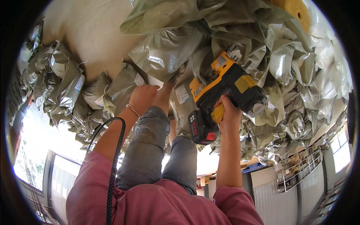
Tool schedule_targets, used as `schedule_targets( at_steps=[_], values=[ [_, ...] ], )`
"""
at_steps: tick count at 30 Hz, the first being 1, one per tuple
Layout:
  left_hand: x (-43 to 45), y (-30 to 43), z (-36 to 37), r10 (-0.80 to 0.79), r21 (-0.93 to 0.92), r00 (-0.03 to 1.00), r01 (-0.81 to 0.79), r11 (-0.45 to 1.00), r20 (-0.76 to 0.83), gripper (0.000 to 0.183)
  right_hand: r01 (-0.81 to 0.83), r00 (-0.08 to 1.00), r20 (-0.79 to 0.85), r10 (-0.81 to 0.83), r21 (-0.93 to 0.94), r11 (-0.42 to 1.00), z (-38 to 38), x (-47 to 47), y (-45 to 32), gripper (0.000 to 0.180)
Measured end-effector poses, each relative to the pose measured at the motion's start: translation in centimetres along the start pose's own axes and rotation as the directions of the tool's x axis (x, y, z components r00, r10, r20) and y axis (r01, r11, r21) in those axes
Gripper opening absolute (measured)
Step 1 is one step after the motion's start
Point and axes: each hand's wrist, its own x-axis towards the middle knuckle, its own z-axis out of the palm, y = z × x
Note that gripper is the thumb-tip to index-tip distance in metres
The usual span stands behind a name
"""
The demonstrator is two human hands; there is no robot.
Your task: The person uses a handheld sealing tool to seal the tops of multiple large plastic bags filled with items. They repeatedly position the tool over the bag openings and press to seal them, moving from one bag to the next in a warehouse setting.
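My right hand (229, 114) is closed around the yellow-taped handle of a black and yellow cordless bag-closing sewing machine (222, 84). The machine's battery, with a red button, points down toward my legs, and its yellow head lies against the gathered plastic of a bag. My left hand (144, 95) wears a thin bracelet and is by a white paper label (155, 81) near my knee; its fingertips are partly hidden, so whether it grips anything is unclear. Above it a greyish-green woven sack (168, 50) bulges forward. Another sack with a printed label (182, 94) stands between my hands.
Filled, tied sacks (66, 73) crowd the left, and more shiny sacks (284, 59) are heaped at the right. A yellow spool (298, 14) shows at the upper right. A black braided cable (115, 149) loops past my left arm. Part of another person's arm (21, 115) is at the far left.
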Motion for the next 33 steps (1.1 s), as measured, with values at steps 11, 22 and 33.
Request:
schedule_targets(
  at_steps=[11,22,33],
  values=[
    [-0.5,2.3,2.4,-0.105,-0.171,0.994,0.099,0.98,-0.027,0.017,-0.093,0.994,0.068,0.087,0.105,0.99,2.0,-0.6,0.2,0.013],
    [-2.8,0.3,3.6,-0.153,-0.165,0.987,0.143,0.976,-0.05,0.007,-0.161,0.875,0.476,0.081,0.129,0.978,2.6,-2.4,-0.8,0.017],
    [-2.2,0.2,5.1,-0.38,-0.268,0.925,0.363,0.892,-0.01,0.017,0.226,0.808,0.553,-0.204,0.029,0.974,4.0,-3.9,-5.3,0.019]
  ],
)
